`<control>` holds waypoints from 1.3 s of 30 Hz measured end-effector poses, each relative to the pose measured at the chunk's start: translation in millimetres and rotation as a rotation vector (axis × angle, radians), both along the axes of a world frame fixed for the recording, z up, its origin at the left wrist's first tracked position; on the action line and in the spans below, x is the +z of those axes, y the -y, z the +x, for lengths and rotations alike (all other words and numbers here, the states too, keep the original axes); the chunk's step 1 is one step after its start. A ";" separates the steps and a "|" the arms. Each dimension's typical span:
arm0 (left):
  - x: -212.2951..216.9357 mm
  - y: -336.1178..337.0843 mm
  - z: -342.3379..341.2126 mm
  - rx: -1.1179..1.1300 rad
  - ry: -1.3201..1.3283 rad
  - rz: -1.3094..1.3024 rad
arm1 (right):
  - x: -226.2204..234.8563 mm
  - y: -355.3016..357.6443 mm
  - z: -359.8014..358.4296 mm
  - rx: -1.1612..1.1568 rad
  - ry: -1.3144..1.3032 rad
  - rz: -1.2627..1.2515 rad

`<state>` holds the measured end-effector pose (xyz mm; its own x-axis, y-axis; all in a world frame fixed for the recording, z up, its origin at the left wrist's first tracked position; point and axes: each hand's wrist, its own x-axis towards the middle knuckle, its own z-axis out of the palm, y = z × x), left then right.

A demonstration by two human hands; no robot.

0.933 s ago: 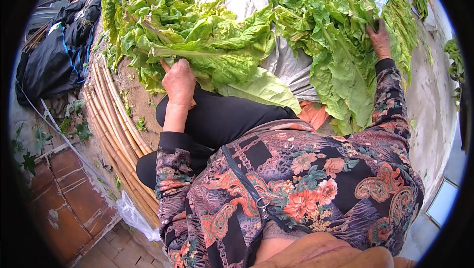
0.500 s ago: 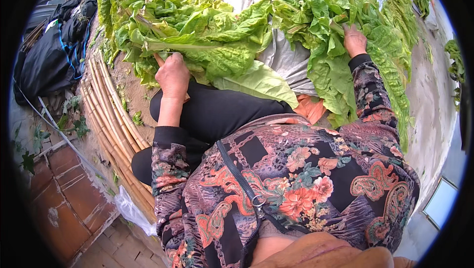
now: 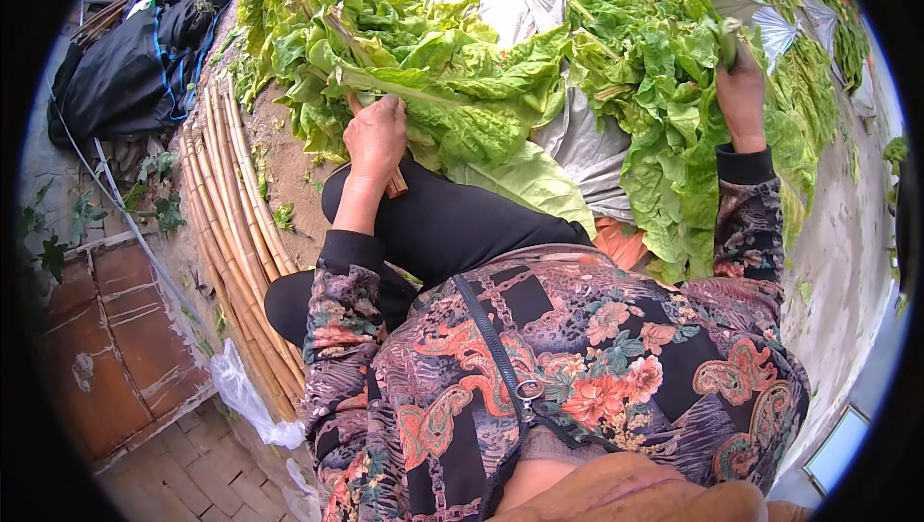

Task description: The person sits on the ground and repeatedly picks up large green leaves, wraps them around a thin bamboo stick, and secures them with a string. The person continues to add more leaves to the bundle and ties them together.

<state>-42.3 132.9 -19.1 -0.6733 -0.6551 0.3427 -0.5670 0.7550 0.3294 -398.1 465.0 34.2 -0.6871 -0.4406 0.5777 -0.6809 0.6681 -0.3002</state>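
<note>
Since the earlier frames the right hand (image 3: 739,89) has swung back out to the far right and risen, now closed around the stalk end of a bunch of green leaves (image 3: 664,108) that hangs down and leftward from its fist. Both leaf heaps lie on a grey plastic sheet (image 3: 577,137) ahead of the knees, the left heap (image 3: 385,50) larger and nearer the left hand (image 3: 373,137). That hand has stayed put, its fingers curled shut on a short brown stick (image 3: 395,180) whose long axis runs from the knee up into the leaves. One long pale-ribbed leaf (image 3: 433,94) lies just beyond its knuckles, pointing right, toward the other hand. A bundle of bamboo canes (image 3: 226,224) lies to the left.
</note>
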 end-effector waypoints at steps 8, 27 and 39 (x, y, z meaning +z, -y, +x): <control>-10.6 2.4 1.7 0.002 0.099 -0.129 | -176.4 -64.1 -59.9 -0.316 0.083 0.637; -9.7 22.6 8.7 -0.157 -0.166 0.345 | 103.2 61.1 106.2 0.329 -0.242 -0.034; -3.8 21.3 -10.8 -0.141 -0.276 0.636 | -55.5 236.6 88.7 0.902 0.594 0.390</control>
